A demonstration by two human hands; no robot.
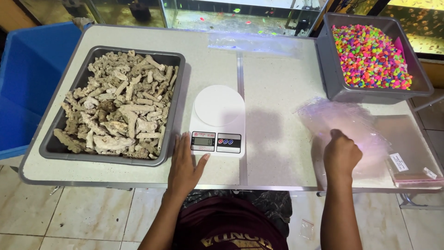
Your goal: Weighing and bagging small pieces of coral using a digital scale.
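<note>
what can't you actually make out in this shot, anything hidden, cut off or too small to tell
- Head view: the scale display digits are too small to read reliably.
- Right hand: its fingers curl under, so the grip on the clear plastic bags is hidden.
- Left hand: flat beside the scale; whether the thumb touches it is unclear.
- Grey tray of coral pieces: lower layers are buried.
- Tub of coloured gravel: its depth is hidden.
- Aquariums: cut off by the top edge.

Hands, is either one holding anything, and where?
The right hand pinches a clear bag at its near edge. The left hand rests flat, empty.
</note>
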